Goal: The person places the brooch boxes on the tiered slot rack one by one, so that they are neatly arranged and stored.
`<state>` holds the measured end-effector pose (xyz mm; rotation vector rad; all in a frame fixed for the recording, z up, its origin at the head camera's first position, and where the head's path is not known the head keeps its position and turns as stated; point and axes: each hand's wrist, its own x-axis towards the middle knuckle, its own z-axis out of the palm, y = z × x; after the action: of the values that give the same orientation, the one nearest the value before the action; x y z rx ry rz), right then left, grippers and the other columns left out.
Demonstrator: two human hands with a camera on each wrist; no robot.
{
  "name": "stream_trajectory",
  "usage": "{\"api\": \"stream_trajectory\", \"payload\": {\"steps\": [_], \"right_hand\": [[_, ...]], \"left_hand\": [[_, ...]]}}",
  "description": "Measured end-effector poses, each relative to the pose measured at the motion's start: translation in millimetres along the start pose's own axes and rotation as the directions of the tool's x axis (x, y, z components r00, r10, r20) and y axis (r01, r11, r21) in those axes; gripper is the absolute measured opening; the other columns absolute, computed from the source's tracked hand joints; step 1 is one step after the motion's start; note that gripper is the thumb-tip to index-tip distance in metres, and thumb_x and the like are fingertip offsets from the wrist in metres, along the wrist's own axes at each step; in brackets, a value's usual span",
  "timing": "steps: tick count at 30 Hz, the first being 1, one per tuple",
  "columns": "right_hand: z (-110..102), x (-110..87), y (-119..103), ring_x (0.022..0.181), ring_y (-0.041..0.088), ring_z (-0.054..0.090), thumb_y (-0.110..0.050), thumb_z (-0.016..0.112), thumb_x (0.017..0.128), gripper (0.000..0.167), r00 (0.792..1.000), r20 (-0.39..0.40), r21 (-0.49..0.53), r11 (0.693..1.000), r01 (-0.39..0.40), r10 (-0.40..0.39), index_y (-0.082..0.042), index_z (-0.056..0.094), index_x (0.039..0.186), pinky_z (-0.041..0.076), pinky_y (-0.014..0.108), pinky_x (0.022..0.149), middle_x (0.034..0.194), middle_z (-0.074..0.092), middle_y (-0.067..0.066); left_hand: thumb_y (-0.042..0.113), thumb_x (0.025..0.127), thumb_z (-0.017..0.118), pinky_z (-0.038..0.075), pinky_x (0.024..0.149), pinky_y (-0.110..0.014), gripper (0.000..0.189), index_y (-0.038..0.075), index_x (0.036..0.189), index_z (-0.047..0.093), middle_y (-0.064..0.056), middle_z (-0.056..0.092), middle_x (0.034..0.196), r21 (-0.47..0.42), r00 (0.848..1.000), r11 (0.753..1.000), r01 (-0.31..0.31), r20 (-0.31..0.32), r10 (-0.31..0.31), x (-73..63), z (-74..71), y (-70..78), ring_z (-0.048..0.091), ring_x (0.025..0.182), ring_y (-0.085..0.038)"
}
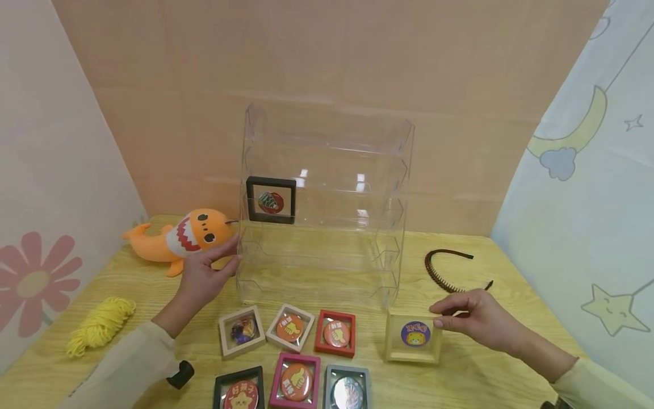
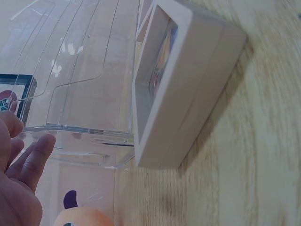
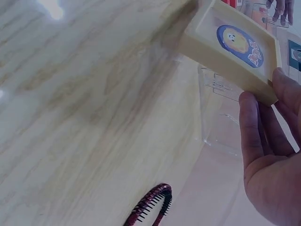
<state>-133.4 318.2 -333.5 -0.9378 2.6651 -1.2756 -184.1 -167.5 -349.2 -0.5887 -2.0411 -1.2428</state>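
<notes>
A clear acrylic display rack (image 1: 327,255) with several tiers stands upright at the middle of the table. My left hand (image 1: 201,278) holds its left side panel, the edge lying between thumb and fingers in the left wrist view. A black square frame (image 1: 271,220) with a round badge inside sits on a tier at the rack's left. My right hand (image 1: 482,318) pinches a pale yellow frame (image 1: 390,341) by its upper right corner, thumb on the front and fingers behind. This frame has a purple round badge (image 3: 240,44) with a yellow animal face, and is tilted, to the right of the rack's foot.
Several framed badges lie before the rack, among them a beige frame (image 1: 225,341), a red one (image 1: 334,350) and a magenta one (image 1: 276,386). An orange plush shark (image 1: 153,245) and yellow yarn (image 1: 101,326) are at left; a dark toothed headband (image 1: 434,272) lies at right.
</notes>
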Motion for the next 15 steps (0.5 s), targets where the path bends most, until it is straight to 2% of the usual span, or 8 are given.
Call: {"api": "stream_trajectory", "payload": {"steps": [7, 13, 15], "right_hand": [[-8.0, 13.8, -9.4, 0.08, 0.009, 0.064, 0.006, 0.069, 0.081, 0.02, 0.995, -0.044, -0.063, 0.995, 0.083, -0.086, -0.005, 0.073, 0.098, 0.057, 0.028, 0.061, 0.091, 0.07, 0.001], [-14.5, 21.7, -16.7, 0.081, 0.013, 0.065, 0.002, 0.071, 0.082, 0.017, 0.992, -0.082, -0.106, 0.991, 0.085, -0.094, -0.007, 0.074, 0.096, 0.057, 0.026, 0.064, 0.091, 0.07, 0.001], [-16.6, 23.7, -18.8, 0.082, 0.013, 0.065, 0.002, 0.071, 0.082, 0.017, 0.992, -0.094, -0.096, 0.992, 0.077, -0.087, -0.006, 0.074, 0.096, 0.057, 0.026, 0.065, 0.091, 0.07, 0.002]], "left_hand": [[-0.02, 0.073, 0.069, 0.048, 0.07, -0.008, 0.039, -0.014, 0.111, 0.062, -0.025, 0.065, 0.1, 0.005, 1.0, 1.0, -0.006, -0.003, 0.006, -0.6, 0.5, -0.5, 0.062, 0.086, -0.003], [-0.016, 0.075, 0.071, 0.048, 0.071, -0.009, 0.042, -0.007, 0.115, 0.064, -0.02, 0.066, 0.102, -0.02, 1.0, 1.0, 0.0, 0.0, 0.0, -6.5, 4.0, -31.1, 0.062, 0.087, 0.002], [-0.015, 0.076, 0.07, 0.049, 0.071, -0.009, 0.042, -0.006, 0.116, 0.064, -0.019, 0.067, 0.103, -0.025, 1.0, 1.0, 0.006, 0.003, -0.006, -7.7, 3.9, -35.6, 0.061, 0.088, 0.005]]}}
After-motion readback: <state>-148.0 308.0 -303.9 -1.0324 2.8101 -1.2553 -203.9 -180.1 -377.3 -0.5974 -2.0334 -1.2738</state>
